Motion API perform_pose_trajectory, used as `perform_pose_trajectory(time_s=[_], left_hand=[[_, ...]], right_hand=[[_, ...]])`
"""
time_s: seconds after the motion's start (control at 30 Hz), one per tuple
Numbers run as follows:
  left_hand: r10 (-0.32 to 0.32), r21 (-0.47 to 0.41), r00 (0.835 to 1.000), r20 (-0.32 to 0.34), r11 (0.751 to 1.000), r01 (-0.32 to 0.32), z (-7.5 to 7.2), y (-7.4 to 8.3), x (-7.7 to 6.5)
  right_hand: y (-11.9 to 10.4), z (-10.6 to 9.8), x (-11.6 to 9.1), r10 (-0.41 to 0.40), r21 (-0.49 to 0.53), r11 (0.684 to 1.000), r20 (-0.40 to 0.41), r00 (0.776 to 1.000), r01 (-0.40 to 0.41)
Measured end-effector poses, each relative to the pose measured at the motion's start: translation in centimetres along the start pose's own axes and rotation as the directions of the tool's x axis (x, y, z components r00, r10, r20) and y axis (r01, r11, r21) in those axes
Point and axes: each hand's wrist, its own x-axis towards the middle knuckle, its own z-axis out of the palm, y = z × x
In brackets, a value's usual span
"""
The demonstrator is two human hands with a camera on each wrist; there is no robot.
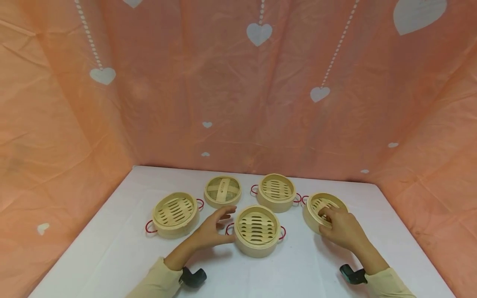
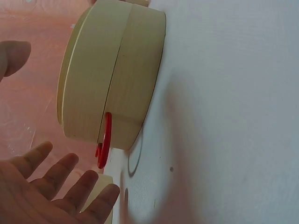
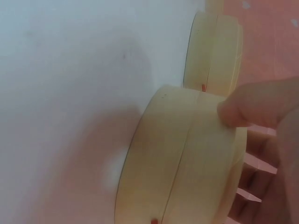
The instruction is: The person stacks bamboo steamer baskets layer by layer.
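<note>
My right hand (image 1: 340, 227) grips the near rim of a bamboo steamer basket (image 1: 311, 217) at the right of the table. In the right wrist view the thumb presses its outer wall (image 3: 187, 140) while the other fingers reach over the rim to the inside. My left hand (image 1: 212, 231) is spread, thumb and fingers apart, beside the left of the front middle steamer basket (image 1: 256, 248). Nothing is in its grasp. The left wrist view has that basket's red handle (image 2: 107, 140) just beyond the fingertips. Both baskets sit upright, slatted bottoms showing.
Another slatted steamer basket (image 1: 175, 231) with red handles stands at the left, and one more (image 1: 275, 205) at the back. A round woven bamboo lid (image 1: 222, 191) lies between them. Behind the white table (image 1: 290, 277) hangs an orange cloth (image 1: 223, 91) with hearts.
</note>
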Motion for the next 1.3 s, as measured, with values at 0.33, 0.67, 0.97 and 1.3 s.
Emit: perform_pose_trajectory(time_s=[0.33,0.67,0.97,1.3], left_hand=[[-0.014,-0.030,0.999,0.033,0.999,0.015,0.3,0.1,0.0],[-0.053,-0.017,0.997,0.057,0.998,0.054,0.7,-0.1,0.4],[-0.044,0.011,0.997,0.059,0.999,0.043,1.0,-0.1,0.7],[-0.042,0.075,0.999,0.033,0.996,0.040,1.2,-0.1,0.7]], right_hand=[[0.4,0.3,0.3,-0.053,-0.005,0.999,-0.016,0.998,0.053],[0.3,0.3,0.3,-0.050,-0.004,0.999,-0.021,0.999,0.050],[0.4,0.6,0.3,-0.082,-0.071,0.994,-0.062,0.995,0.078],[0.4,0.5,0.1,-0.157,-0.118,0.984,-0.183,0.970,0.137]])
